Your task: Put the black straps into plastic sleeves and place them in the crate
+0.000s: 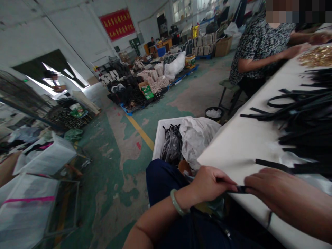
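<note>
Between my two hands a black strap point(241, 189) is stretched at the near edge of the white table point(233, 145). My left hand point(211, 183), with a pale green bangle at the wrist, pinches one end. My right hand point(272, 188) has its fingers closed on the same strap, and part of it is hidden under them. Just beyond my right hand a pile of black straps point(306, 135) covers much of the table, one of them sticking out toward me.
A white bin point(156, 145) with dark strips and a pale cloth point(198, 133) stands beside my knee. Across the table a co-worker point(259, 52) sits near gold-coloured pieces point(317, 56). Translucent tubs point(52, 155) on a metal frame stand left. Loaded pallets point(127, 110) occupy the floor ahead.
</note>
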The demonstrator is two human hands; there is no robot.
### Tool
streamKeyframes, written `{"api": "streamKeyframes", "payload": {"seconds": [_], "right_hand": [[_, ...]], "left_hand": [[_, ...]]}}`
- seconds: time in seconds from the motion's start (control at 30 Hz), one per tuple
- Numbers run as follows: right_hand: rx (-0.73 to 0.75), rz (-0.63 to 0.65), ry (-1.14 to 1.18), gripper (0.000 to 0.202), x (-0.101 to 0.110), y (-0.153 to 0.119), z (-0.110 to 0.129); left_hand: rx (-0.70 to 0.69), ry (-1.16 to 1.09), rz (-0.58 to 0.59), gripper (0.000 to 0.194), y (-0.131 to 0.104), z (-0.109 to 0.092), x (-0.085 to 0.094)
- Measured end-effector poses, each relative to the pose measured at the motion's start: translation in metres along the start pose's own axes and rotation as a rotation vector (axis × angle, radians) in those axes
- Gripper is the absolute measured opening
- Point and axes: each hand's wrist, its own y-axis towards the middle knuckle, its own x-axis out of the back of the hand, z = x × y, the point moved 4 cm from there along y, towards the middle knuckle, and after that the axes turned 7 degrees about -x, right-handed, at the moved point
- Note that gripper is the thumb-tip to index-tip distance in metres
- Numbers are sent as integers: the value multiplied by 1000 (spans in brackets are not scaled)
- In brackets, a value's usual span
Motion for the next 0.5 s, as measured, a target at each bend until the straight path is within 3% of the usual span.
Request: {"api": "streamKeyframes", "payload": {"seconds": [0.1,0.23,0.3,0.5], "right_hand": [[12,184,-65,20,4,9,12],[-156,232,-127,26,27,12,4],[-192,263,-167,27,31,14,7],[-120,337,-119,23,21,21,24]], "left_hand": [[-47,17,-15,11,3,-9,4],[53,25,-114,5,4,-2,20],[86,-20,-89,7,8,2,18],[52,-15,10,10,16,-5,6]]}}
